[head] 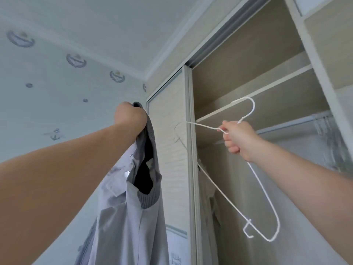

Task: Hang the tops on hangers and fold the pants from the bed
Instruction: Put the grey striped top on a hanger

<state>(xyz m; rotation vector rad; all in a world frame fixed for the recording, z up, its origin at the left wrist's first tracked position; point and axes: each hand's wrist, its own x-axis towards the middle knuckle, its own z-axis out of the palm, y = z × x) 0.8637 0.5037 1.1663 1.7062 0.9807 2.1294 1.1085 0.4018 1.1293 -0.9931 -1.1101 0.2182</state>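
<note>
Grey top with a ribbed collar hangs raised in front of the wardrobe's sliding door, the left hand clenched around the collar at its highest point. White wire hanger is held to the right, apart from the garment, with the right hand gripping the wire just below the hook. Behind the hanger is the open wardrobe, showing a shelf and a hanging rail.
</note>
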